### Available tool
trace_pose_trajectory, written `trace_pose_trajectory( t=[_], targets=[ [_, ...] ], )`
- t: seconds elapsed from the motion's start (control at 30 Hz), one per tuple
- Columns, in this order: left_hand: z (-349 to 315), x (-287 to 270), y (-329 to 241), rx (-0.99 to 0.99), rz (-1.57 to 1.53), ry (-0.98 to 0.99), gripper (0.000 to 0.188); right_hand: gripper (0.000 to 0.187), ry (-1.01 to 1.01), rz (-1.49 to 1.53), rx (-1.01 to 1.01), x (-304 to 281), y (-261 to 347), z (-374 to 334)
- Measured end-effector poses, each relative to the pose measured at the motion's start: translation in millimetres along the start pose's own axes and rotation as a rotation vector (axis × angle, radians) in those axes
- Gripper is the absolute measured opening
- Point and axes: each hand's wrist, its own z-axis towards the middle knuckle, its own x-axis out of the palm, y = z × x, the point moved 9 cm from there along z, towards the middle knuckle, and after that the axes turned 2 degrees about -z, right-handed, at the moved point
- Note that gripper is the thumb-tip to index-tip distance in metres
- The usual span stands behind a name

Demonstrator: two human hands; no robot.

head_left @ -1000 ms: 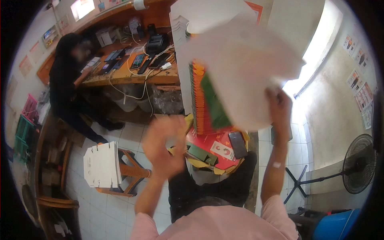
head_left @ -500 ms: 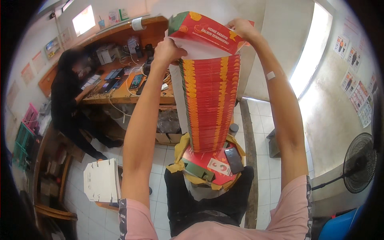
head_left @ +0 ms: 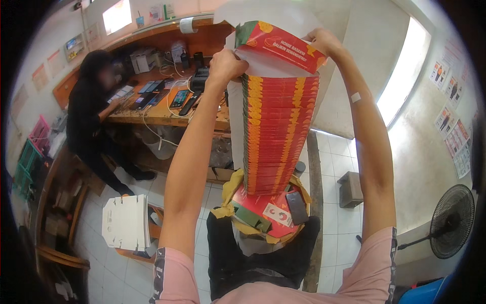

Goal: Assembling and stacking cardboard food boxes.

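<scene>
A tall stack of red and yellow cardboard boxes (head_left: 276, 137), set one into another, rises in front of me. At its top is an unfolded red box (head_left: 286, 46) with a green corner and white inside. Its printed front panel tilts over a pale gap above the stack. My left hand (head_left: 229, 66) is closed on the left edge of this box, thumb toward the stack. Across from it, my right hand (head_left: 325, 42) grips the far right corner, its fingertips partly hidden. Flat red and green cardboard (head_left: 248, 205) lies under the stack, with a dark phone (head_left: 296, 206) on it.
Torn yellow wrapping (head_left: 228, 210) rings the base between my knees. White flat sheets (head_left: 125, 221) sit on a chair at left. Beyond, a person in black (head_left: 86, 101) works at a wooden desk (head_left: 167, 114) with phones. A stool (head_left: 349, 190) and a fan (head_left: 452, 221) stand right.
The view has shifted a little, so the stack and desk appear farther right. Both hands stay at the top box, its panel tilted much as before.
</scene>
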Motion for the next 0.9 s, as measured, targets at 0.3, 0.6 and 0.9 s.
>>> trace_pose_trajectory(
  t=[0.3, 0.6, 0.9],
  targets=[
    [-1.6, -2.3, 13.8, -0.058, -0.143, 0.087, 0.030, 0.038, -0.114, -0.208, -0.140, 8.2, 15.3, -21.9],
    [-6.8, -8.3, 1.6, 0.024, -0.051, -0.086, 0.029, 0.027, 0.012, -0.651, 0.029, 1.1, 58.0, -25.8],
    [-9.7, -10.1, -0.2, 0.041, -0.038, -0.063, 0.029, 0.031, 0.119, 0.024, 0.131, 23.1, 170.8, 3.8]
  ],
)
